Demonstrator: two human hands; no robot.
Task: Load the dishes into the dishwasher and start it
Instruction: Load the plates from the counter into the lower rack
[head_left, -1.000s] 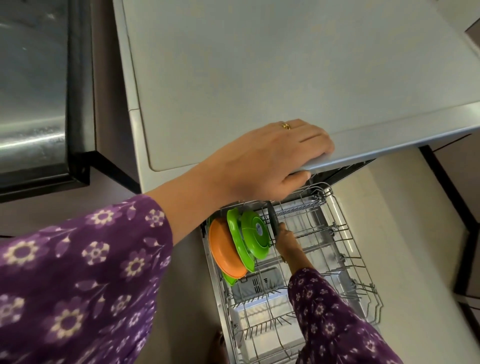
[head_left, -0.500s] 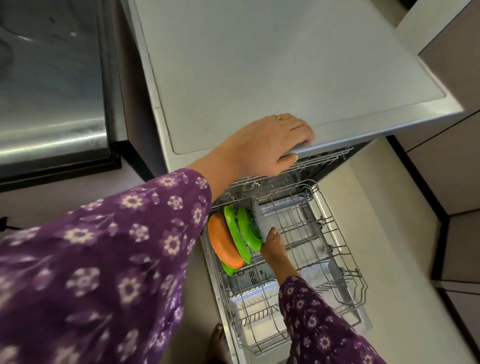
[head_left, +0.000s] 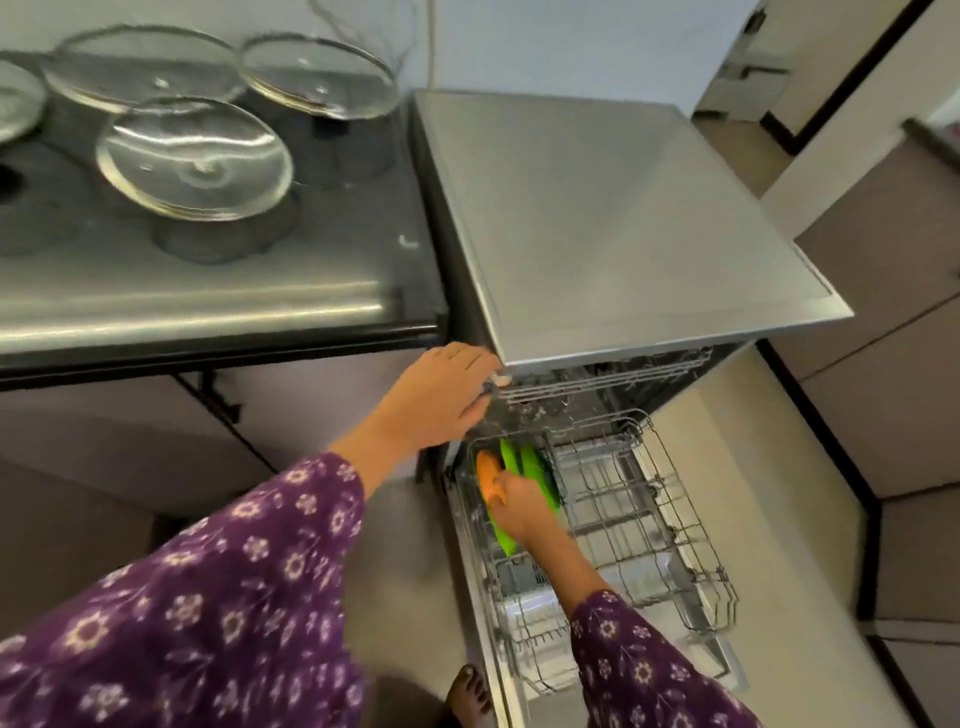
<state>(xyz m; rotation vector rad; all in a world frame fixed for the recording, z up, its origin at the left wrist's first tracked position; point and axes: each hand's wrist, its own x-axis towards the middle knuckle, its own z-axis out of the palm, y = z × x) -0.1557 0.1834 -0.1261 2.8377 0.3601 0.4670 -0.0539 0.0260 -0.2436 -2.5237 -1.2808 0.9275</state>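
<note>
Blurrily, R hand (head_left: 519, 514) seems to pinch upright green plate (head_left: 509, 458); L hand (head_left: 441, 400) flat.

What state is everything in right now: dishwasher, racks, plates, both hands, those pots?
Dishwasher, open.
Lower rack, pulled out.
Upper rack, inside the machine.
Orange plate, upright in the lower rack.
Green plates, upright beside it.
Left hand, fingers resting on the dishwasher's front corner.
Right hand, on the plates; grip unclear.
Pots, covered by glass lids.
</note>
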